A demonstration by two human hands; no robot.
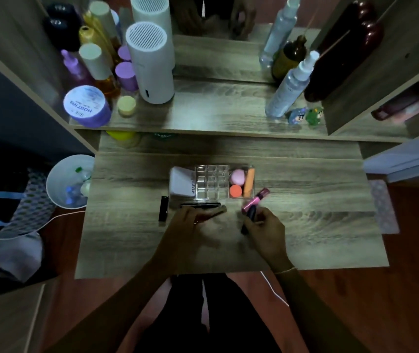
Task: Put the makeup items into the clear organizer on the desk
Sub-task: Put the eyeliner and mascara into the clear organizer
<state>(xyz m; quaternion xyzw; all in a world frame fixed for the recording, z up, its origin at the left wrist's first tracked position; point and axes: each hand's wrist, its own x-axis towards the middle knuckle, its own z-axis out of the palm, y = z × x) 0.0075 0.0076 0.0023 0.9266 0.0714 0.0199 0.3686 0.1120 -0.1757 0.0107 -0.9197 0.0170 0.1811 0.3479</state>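
The clear organizer [212, 183] sits mid-desk. Its right compartment holds a pink sponge [237, 176], an orange sponge [235, 191] and an orange tube [249, 185]. A white tube [181, 184] lies in its left part. My right hand [264, 229] is shut on a pink-capped tube [254, 201] and a dark stick, just in front of the organizer's right corner. My left hand [190, 224] is closed on a thin brown pencil-like item [217, 214]. A long black stick [200, 205] lies along the organizer's front edge. A black lipstick [163, 208] stands left of it.
The upper shelf [218, 108] carries bottles, a purple jar [86, 106], a white cylinder [151, 62], spray bottles [288, 85] and two small figurines [305, 115]. A white bin [69, 180] stands at the desk's left edge. A white cable runs under the desk.
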